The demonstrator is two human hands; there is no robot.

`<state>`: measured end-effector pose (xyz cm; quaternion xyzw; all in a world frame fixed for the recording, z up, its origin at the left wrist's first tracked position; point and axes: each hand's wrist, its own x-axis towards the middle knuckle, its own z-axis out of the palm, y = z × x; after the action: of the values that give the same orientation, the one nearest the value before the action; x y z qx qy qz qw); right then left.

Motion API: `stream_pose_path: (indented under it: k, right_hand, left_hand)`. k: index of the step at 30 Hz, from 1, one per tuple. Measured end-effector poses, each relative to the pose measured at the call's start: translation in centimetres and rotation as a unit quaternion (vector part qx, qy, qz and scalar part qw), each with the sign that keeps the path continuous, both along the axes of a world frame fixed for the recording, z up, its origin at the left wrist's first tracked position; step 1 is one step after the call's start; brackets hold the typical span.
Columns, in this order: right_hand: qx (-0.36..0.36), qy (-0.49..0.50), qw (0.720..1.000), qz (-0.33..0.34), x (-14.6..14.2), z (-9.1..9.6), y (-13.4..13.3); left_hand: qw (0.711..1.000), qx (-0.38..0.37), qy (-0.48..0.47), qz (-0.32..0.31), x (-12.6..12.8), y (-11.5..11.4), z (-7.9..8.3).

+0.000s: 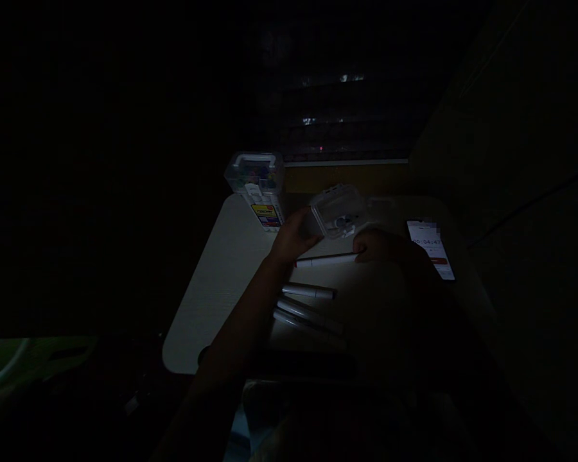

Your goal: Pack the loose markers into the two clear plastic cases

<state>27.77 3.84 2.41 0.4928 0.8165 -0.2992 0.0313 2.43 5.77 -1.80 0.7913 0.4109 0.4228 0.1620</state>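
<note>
In dim light, my left hand [290, 240] grips the near-left rim of a clear plastic box [337, 208], which lies tilted on its side with its mouth toward the hand. A few small items inside it are too dark to name. To the right, my right hand [373, 245] is closed on one end of a white marker [330, 260] whose other end is red and points left. Several more white markers [311, 290] lie on the tabletop below, partly hidden by my left forearm.
A lidded clear case [257, 173] with colourful markers and a yellow label stands at the back left of the white table [207, 282]. A phone [431, 250] showing a running timer lies at the right. A dark long object [298, 364] lies along the front edge.
</note>
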Motion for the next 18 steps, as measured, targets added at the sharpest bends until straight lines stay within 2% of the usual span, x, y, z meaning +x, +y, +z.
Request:
stream_pose_path:
  k: [4, 9, 11, 15, 18]
  right_hand:
    - [0.022, -0.001, 1.0, -0.002, 0.8, 1.4, -0.1]
    - [0.08, -0.019, 0.995, -0.051, 2.4, 4.9, -1.0]
    - [0.133, 0.013, 0.99, -0.054, 3.1, 6.3, -1.7]
    - [0.277, 0.091, 0.95, -0.112, 4.1, 8.2, -3.4]
    - [0.355, 0.107, 0.917, -0.146, 4.5, 9.5, -4.6]
  left_hand:
    - [1.0, 0.0, 0.008, 0.004, 0.0, 0.0, 0.0]
    - [1.0, 0.016, 0.013, -0.002, -0.1, 0.1, 0.0]
    - [1.0, 0.016, 0.007, -0.003, -0.1, 0.1, 0.0]
    - [1.0, 0.006, 0.008, -0.008, -0.1, 0.0, 0.1]
    - [1.0, 0.001, 0.008, -0.005, -0.1, 0.0, 0.1]
